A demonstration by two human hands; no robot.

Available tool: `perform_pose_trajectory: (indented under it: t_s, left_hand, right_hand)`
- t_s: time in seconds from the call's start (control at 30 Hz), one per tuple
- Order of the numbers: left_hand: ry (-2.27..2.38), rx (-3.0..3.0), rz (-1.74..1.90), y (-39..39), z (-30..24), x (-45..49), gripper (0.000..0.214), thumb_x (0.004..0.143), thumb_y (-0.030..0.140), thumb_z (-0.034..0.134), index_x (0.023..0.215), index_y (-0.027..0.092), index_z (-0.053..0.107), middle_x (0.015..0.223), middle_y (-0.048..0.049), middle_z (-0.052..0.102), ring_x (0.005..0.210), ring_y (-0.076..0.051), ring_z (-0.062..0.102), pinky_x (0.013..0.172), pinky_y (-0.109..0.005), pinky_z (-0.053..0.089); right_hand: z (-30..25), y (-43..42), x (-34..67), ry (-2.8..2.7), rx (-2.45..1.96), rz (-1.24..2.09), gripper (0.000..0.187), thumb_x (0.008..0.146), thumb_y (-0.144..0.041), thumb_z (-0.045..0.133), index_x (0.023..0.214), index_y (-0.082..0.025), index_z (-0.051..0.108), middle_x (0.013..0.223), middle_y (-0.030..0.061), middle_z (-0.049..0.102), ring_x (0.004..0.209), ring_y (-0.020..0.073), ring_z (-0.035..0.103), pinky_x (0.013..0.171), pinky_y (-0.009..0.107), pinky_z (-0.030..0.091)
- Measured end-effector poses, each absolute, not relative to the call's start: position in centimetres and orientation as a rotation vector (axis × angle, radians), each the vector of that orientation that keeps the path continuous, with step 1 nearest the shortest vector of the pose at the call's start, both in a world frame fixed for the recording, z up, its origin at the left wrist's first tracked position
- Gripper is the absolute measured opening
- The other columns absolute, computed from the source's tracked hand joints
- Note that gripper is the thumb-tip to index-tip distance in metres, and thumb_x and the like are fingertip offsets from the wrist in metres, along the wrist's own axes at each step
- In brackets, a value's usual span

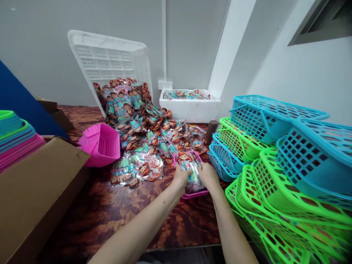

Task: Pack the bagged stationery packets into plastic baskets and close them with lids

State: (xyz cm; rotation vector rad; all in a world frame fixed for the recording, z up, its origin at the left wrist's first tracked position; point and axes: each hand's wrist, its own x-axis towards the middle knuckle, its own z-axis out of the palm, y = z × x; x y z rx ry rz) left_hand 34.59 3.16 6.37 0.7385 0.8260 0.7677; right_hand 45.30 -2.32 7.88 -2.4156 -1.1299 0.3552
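A small pink basket (195, 195) stands on the table in front of me, filled with clear plastic packets (193, 174) that show a red-haired doll figure and pale green and blue parts. My left hand (181, 176) grips the packets from the left side, its fingers partly hidden by the thumb and wrist. On the opposite side my right hand (206, 174) closes round the packets' right edge, inside the basket rim. Beyond both hands spreads a large heap of like packets (154, 135), with a flatter pile (137, 168) nearer on the left.
A white crate (110, 51) lies tipped at the back, spilling packets. A white foam box (189, 110) holds more. Nested pink baskets (103, 145) and a cardboard box (41, 183) stand left. Filled green (275, 198) and blue baskets (275, 117) are stacked right, beside a brown cylinder (211, 131).
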Motion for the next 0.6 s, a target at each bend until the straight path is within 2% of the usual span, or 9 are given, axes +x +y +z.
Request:
perform_pose_trajectory:
  t_s: [0.13, 0.2, 0.3, 0.4, 0.5, 0.6]
  left_hand:
    - [0.901, 0.699, 0.784, 3.4, 6.3, 34.9, 0.046, 0.072, 0.0, 0.063, 0.113, 0.018, 0.051, 0.086, -0.0016, 0.067, 0.067, -0.014, 0.065, 0.068, -0.028, 0.055]
    - [0.932, 0.693, 0.756, 3.6, 6.3, 34.9, 0.038, 0.078, 0.003, 0.062, 0.112, 0.017, 0.052, 0.083, -0.0013, 0.066, 0.065, -0.014, 0.063, 0.067, -0.028, 0.056]
    - [0.972, 0.718, 0.658, 3.9, 6.3, 35.1, 0.023, 0.09, 0.015, 0.061, 0.112, 0.014, 0.056, 0.087, -0.0022, 0.064, 0.068, -0.013, 0.062, 0.065, -0.028, 0.055]
    - [0.994, 0.763, 0.546, 4.2, 6.4, 35.3, 0.023, 0.097, 0.032, 0.059, 0.112, 0.013, 0.06, 0.097, -0.0042, 0.064, 0.076, -0.014, 0.063, 0.066, -0.029, 0.056]
    - [0.992, 0.819, 0.499, 4.2, 6.6, 35.5, 0.026, 0.097, 0.034, 0.06, 0.113, 0.013, 0.061, 0.101, -0.0053, 0.065, 0.081, -0.015, 0.064, 0.069, -0.031, 0.057]
    - [0.979, 0.888, 0.513, 4.2, 6.7, 35.3, 0.025, 0.097, 0.032, 0.06, 0.113, 0.013, 0.06, 0.1, -0.0053, 0.065, 0.08, -0.015, 0.065, 0.07, -0.032, 0.057]
  right_hand:
    - [8.5, -2.5, 45.1, -1.168, -2.502, 0.268, 0.037, 0.096, -0.024, 0.047, 0.13, -0.017, 0.059, 0.114, 0.0158, 0.07, 0.106, 0.0262, 0.065, 0.084, 0.031, 0.042]
    - [8.6, -2.5, 44.9, -1.195, -2.563, 0.219, 0.039, 0.097, -0.022, 0.043, 0.134, -0.019, 0.056, 0.109, 0.014, 0.072, 0.102, 0.0247, 0.067, 0.082, 0.03, 0.043]
    - [8.8, -2.5, 44.1, -1.246, -2.622, 0.156, 0.039, 0.097, -0.015, 0.038, 0.128, -0.016, 0.061, 0.103, 0.0147, 0.072, 0.097, 0.0242, 0.067, 0.08, 0.031, 0.043]
    - [9.1, -2.7, 43.5, -1.293, -2.634, 0.034, 0.041, 0.095, -0.009, 0.035, 0.124, -0.012, 0.063, 0.113, 0.0187, 0.066, 0.106, 0.0272, 0.061, 0.082, 0.033, 0.043]
    - [9.0, -3.2, 43.6, -1.352, -2.509, -0.221, 0.041, 0.094, -0.009, 0.037, 0.124, -0.012, 0.065, 0.118, 0.0198, 0.062, 0.112, 0.0298, 0.055, 0.088, 0.037, 0.042]
    - [7.7, -3.8, 44.2, -1.365, -2.288, -0.167, 0.034, 0.095, -0.018, 0.042, 0.113, -0.017, 0.071, 0.113, 0.0147, 0.066, 0.107, 0.0289, 0.055, 0.091, 0.04, 0.042]
